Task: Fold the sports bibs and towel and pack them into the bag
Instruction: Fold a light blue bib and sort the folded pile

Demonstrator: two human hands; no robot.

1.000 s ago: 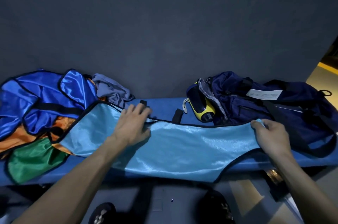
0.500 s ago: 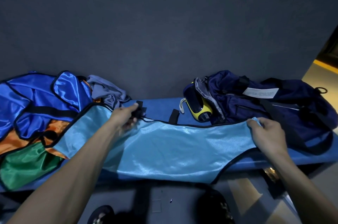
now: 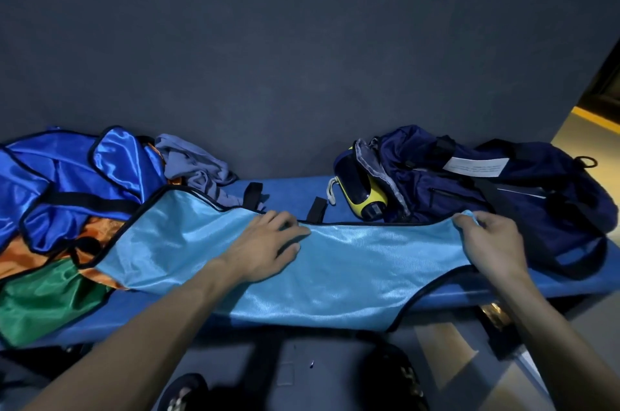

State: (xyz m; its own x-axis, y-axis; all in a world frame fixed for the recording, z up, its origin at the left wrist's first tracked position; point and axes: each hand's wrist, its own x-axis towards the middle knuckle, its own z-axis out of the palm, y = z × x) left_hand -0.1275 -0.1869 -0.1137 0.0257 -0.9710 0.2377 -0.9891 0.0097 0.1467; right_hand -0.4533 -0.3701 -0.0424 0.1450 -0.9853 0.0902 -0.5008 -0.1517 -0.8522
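A light blue sports bib [image 3: 352, 263] with black edging lies spread lengthwise across the blue tabletop [image 3: 292, 191], stretched between the two hands. The left hand [image 3: 265, 244] rests flat on the bib's upper edge near its middle, fingers nearly straight and pressing the cloth down. The right hand [image 3: 491, 244] pinches the bib's right corner, fingers curled round a small bunch of fabric. Just beyond the right hand sits the navy bag [image 3: 486, 189], open at its left end, with a yellow and black object [image 3: 360, 196] lying at its mouth and a white label [image 3: 476, 166] on top. To the left of the left hand lies a heap of royal blue bibs [image 3: 67, 175], an orange bib [image 3: 20, 256] and a green bib [image 3: 43, 300], with a crumpled grey towel [image 3: 194, 165] behind them, near the wall.
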